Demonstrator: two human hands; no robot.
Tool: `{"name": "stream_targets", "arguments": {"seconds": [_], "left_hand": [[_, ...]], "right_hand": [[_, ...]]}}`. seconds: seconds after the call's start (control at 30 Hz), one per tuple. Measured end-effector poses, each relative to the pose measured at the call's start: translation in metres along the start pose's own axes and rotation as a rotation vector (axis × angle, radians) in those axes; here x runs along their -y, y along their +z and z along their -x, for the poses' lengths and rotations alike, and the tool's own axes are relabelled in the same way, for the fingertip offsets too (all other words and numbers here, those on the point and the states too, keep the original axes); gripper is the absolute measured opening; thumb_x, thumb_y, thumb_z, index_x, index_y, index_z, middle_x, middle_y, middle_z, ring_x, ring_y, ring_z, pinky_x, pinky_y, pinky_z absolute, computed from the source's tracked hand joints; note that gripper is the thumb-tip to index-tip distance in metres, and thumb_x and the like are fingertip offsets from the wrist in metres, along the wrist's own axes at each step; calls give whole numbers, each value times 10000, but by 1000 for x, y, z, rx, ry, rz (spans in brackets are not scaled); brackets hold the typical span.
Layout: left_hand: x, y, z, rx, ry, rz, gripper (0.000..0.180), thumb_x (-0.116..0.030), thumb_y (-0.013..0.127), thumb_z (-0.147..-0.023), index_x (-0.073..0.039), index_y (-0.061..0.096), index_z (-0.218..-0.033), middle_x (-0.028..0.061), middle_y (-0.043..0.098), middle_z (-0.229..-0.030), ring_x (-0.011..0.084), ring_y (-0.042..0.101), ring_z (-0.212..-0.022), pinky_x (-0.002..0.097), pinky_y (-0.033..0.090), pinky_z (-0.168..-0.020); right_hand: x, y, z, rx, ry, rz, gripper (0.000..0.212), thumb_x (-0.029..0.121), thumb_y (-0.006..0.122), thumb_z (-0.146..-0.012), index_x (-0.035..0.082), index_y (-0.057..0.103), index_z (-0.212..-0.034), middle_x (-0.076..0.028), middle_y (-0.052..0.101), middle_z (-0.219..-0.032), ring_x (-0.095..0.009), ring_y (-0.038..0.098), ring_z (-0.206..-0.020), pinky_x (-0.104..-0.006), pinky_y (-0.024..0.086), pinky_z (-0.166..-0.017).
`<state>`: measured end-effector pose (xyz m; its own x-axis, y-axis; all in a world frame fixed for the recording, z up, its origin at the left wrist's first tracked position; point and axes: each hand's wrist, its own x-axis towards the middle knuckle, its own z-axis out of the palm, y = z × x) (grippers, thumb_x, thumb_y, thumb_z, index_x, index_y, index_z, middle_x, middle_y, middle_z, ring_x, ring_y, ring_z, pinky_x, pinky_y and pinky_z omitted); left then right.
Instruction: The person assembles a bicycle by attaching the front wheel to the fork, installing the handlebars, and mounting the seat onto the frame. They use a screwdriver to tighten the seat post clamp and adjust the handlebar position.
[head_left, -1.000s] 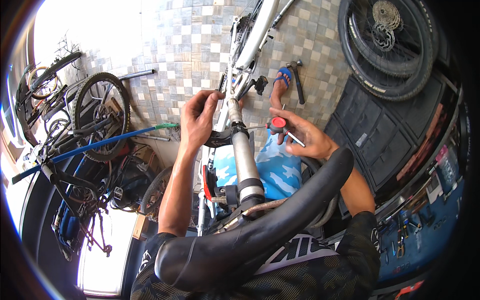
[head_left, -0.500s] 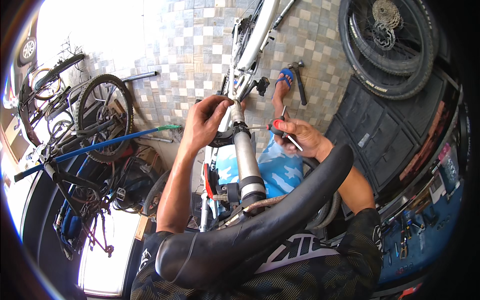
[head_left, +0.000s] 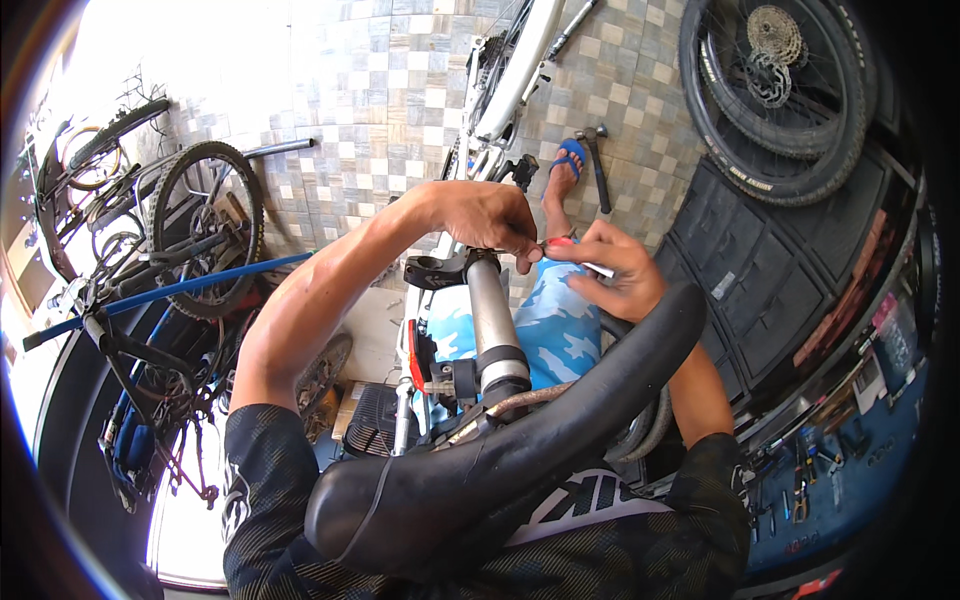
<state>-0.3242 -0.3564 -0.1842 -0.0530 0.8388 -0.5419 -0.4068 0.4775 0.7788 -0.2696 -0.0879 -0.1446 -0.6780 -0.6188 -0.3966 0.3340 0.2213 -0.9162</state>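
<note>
A silver tube (head_left: 492, 318) points away from me beyond a long black saddle (head_left: 510, 435). Around its far end sits a black clamp (head_left: 440, 268) with an arm jutting left. My left hand (head_left: 488, 218) arches over that end, thumb and fingers pinched just right of the clamp; what they pinch is hidden. In my right hand (head_left: 622, 268) is a three-way hex wrench with a red centre (head_left: 560, 241) and a silver leg (head_left: 600, 269) poking out below the fingers. The wrench's left end meets my left fingertips, so its tip cannot be seen.
A white bicycle frame (head_left: 520, 75) stretches ahead over the tiled floor. A hammer (head_left: 598, 170) lies beside my sandalled foot (head_left: 567, 165). Wheels (head_left: 770, 175) lean against black drawers (head_left: 750, 265) at right. Several bikes and a blue pole (head_left: 200, 290) stand left.
My left hand has swung right across the tube's end, its elbow moving outward, and now meets the wrench. The right hand still holds the wrench, its fingers shifted around it.
</note>
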Motion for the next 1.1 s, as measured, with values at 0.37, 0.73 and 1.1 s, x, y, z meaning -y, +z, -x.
{"name": "stream_targets", "arguments": {"seconds": [0.37, 0.73, 1.1], "left_hand": [[-3, 2, 2, -31, -8, -15, 304, -369, 728, -954, -79, 813, -914, 56, 758, -823, 183, 670, -773, 363, 508, -738], [7, 6, 5, -127, 54, 9, 313, -333, 719, -983, -36, 789, -916, 97, 755, -853, 198, 712, -822, 372, 539, -769], [-18, -10, 15, -337, 93, -80, 306, -339, 750, -955, -38, 796, -919, 82, 753, -806, 197, 729, -788, 367, 546, -712]], "right_hand": [[10, 4, 17, -48, 647, -1242, 238, 323, 630, -1048, 112, 525, -1077, -33, 587, -814, -153, 608, -652, -267, 475, -540], [-2, 2, 18, 316, 881, -729, 194, 205, 697, -1009, 15, 696, -972, -80, 685, -773, -130, 611, -574, -248, 468, -500], [-54, -30, 2, -87, 475, -721, 654, 544, 650, -1001, 12, 614, -1378, -51, 694, -964, -122, 659, -838, -256, 508, -620]]}}
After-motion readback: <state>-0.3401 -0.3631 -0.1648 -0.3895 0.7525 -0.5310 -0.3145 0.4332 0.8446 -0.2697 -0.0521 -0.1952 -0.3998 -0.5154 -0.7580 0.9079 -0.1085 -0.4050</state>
